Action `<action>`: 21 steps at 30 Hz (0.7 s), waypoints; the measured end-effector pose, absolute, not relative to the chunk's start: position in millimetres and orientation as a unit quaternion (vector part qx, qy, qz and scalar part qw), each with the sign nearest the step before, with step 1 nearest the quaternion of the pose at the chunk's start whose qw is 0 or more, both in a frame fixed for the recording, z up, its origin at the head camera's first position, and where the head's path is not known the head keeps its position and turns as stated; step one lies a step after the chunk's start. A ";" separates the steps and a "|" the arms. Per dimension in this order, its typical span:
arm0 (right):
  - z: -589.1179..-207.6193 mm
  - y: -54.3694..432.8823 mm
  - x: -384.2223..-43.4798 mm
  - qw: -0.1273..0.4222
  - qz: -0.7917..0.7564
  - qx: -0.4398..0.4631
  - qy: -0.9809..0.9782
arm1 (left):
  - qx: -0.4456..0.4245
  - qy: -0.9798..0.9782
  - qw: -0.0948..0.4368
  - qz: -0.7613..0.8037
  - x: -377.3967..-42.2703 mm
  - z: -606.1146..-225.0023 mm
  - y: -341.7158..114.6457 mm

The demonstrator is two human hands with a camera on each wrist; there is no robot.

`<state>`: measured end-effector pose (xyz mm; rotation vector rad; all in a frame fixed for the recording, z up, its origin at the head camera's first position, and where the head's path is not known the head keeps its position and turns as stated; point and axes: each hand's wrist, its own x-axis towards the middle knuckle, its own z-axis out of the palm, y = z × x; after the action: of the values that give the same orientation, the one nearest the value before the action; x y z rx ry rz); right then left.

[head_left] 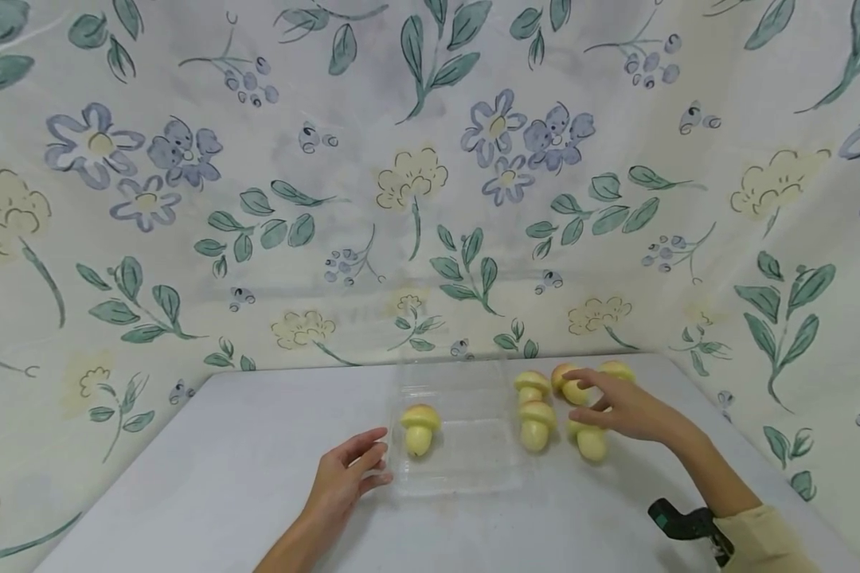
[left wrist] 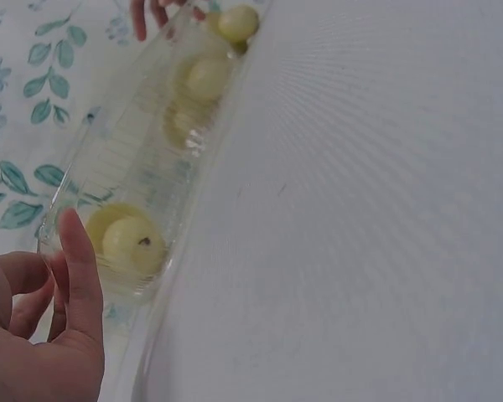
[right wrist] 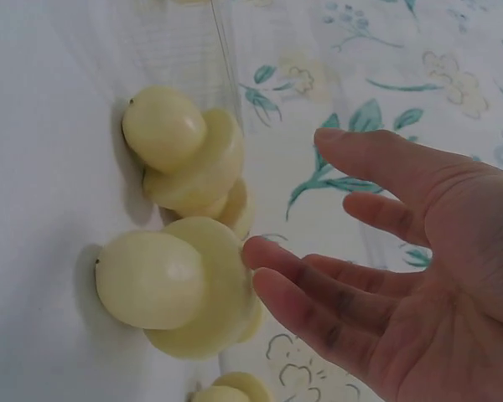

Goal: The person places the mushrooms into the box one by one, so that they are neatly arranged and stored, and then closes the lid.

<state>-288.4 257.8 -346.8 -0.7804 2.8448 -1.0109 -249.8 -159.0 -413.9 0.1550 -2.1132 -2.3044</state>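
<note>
A clear plastic container point(head_left: 466, 484) stands on the table with one yellow-green, mushroom-shaped piece point(head_left: 419, 431) inside, at its left end. My left hand point(head_left: 345, 476) rests against the container's left wall, its fingers lightly bent; in the left wrist view a finger point(left wrist: 82, 276) lies along that end. To the right of the container, several more mushroom-shaped pieces point(head_left: 535, 426) sit in a loose group. Over this group hovers my right hand point(head_left: 622, 409), fingers spread and loosely bent. Nothing is in its grasp in the right wrist view, where the fingertips point(right wrist: 264, 251) come close to one piece point(right wrist: 151, 279).
The white table point(head_left: 258, 446) ends at a floral cloth backdrop point(head_left: 430, 199). A black device point(head_left: 684, 521) is strapped at my right wrist, beside a pale sleeve point(head_left: 760, 541). A far piece point(head_left: 618, 368) lies partly behind the right hand.
</note>
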 end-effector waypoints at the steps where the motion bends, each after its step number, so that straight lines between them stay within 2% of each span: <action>1: -346.3 258.6 -288.4 0.013 -0.324 -0.247 0.913 | 0.050 -0.675 0.006 -0.736 -250.0 -414.1 -159.4; 13: -348.4 266.2 -284.0 0.086 -0.333 -0.194 0.919 | 0.050 -0.671 0.005 -0.740 -249.2 -415.9 -160.3; 21: -353.5 265.1 -285.1 0.084 -0.319 -0.180 0.927 | 0.053 -0.670 0.002 -0.740 -249.4 -415.6 -161.2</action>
<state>-285.1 265.1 -353.5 -0.5365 2.7651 -0.9512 -249.4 -161.2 -415.6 0.1657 -2.1023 -2.3233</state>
